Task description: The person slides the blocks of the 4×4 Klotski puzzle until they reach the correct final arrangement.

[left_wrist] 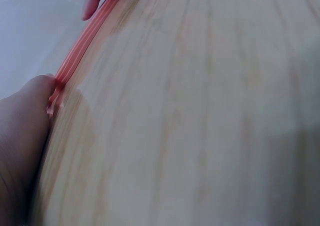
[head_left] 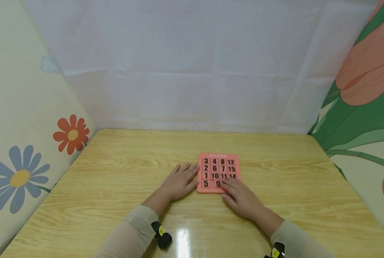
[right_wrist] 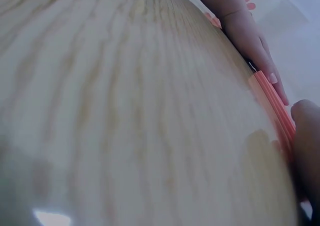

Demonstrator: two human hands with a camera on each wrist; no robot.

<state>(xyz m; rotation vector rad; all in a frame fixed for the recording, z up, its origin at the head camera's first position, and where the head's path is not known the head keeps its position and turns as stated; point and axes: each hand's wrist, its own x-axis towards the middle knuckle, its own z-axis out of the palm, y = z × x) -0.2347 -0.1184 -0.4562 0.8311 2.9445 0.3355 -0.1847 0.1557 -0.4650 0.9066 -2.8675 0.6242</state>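
A coral-pink sliding number puzzle (head_left: pixel 218 156) with black digits lies flat on the wooden table, its rows starting with 3, 2, 1 and 5. My left hand (head_left: pixel 179 182) rests palm down at its left side, fingers extended and fingertips right at the frame's edge. The right hand (head_left: pixel 243 199) reaches over the lower right corner. Its fingertips lie on the bottom-row tiles by the 9 and hide those to its right, while the thumb stays in front of the frame. In the left wrist view the puzzle (left_wrist: pixel 82 48) shows edge-on beside the left thumb (left_wrist: pixel 37 93).
The wood-grain table (head_left: pixel 114 154) extends around the puzzle, with a bright glare spot near its front. A white sheet (head_left: pixel 195 71) hangs behind it. Flower-printed panels (head_left: pixel 14 107) border the left and right sides. Black wrist cameras (head_left: pixel 162 236) sit at the sleeve cuffs.
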